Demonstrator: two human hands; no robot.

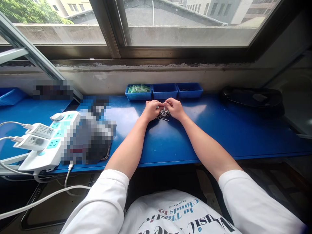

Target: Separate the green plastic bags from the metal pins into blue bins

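Note:
A heap of small, slim, shiny metal pieces [164, 113] lies on the blue tabletop; they look like screws or pins, too small to tell which. Over the left side of the heap is my left hand [152, 110], its fingers curled around a few of the same metal pieces. My right hand [174, 108] sits over the right side, thumb and forefinger pinched together close to the left fingertips. Whatever is in that pinch is hidden or too tiny to name.
Behind my hands stand three blue bins: a left bin [139, 96] with green-printed packets, a middle bin [165, 95] and a right bin [190, 94]. A white power strip [55, 143] with plugs and cables is at left. A black case [253, 97] lies at right.

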